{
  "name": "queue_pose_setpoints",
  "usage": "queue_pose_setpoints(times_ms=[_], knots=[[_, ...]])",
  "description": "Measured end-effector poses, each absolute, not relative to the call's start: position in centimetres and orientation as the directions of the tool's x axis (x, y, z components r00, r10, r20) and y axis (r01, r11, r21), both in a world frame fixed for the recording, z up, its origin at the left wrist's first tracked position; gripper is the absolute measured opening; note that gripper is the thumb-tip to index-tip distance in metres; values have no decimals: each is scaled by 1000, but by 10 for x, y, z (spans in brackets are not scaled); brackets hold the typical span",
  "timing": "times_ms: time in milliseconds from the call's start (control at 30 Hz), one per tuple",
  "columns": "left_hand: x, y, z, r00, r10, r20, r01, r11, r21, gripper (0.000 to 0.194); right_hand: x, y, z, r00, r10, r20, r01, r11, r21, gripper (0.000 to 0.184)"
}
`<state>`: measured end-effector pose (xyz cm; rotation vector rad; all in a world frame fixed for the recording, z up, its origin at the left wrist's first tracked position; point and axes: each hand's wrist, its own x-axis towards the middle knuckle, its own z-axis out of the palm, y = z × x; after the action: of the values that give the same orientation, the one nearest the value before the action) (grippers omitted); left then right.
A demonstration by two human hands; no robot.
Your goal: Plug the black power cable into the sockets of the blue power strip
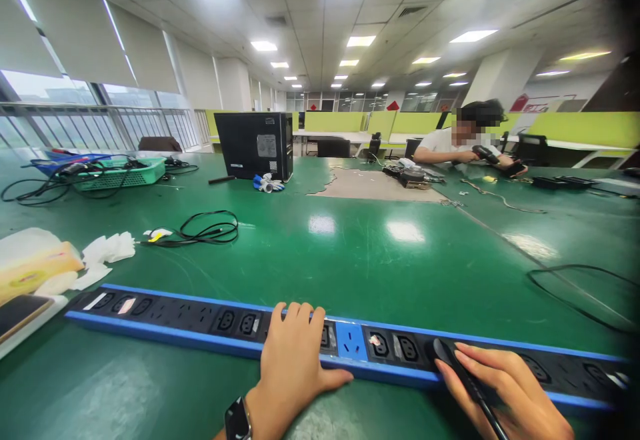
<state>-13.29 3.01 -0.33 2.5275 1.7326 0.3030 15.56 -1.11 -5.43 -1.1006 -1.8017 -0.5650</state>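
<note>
A long power strip (193,320) with a black face and blue edges lies across the green table in front of me. It has rows of sockets and one blue socket block near its middle. My left hand (295,353) is clamped over the strip just left of that block, fingertips at the far edge and thumb along the near side. Between the thumb and fingers of my right hand (505,387) is a slim black tool (463,373) with a broad rounded end. That end rests at or just above the strip's sockets; exact contact is unclear.
Left of the strip are a phone (23,317), crumpled tissue (107,253) and a coiled black cable (210,230). Farther back stand a green basket (125,175) of cables and a black computer case (253,147). A co-worker (463,137) handles a tool across the table.
</note>
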Motion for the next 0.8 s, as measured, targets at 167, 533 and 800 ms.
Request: queue_pose_setpoints(times_ms=[167, 533, 800], knots=[[-132, 30, -2, 346, 931, 121, 919, -362, 158, 81, 150, -18, -51, -216, 404, 889, 875, 484, -7, 25], [-133, 30, -2, 355, 927, 124, 916, -371, 150, 80, 149, -9, -52, -103, 661, 743, 972, 225, -66, 37], [-132, 30, -1, 347, 931, 109, 920, -361, 152, 82, 145, -9, -47, -17, 694, 720, 962, 209, -178, 37]])
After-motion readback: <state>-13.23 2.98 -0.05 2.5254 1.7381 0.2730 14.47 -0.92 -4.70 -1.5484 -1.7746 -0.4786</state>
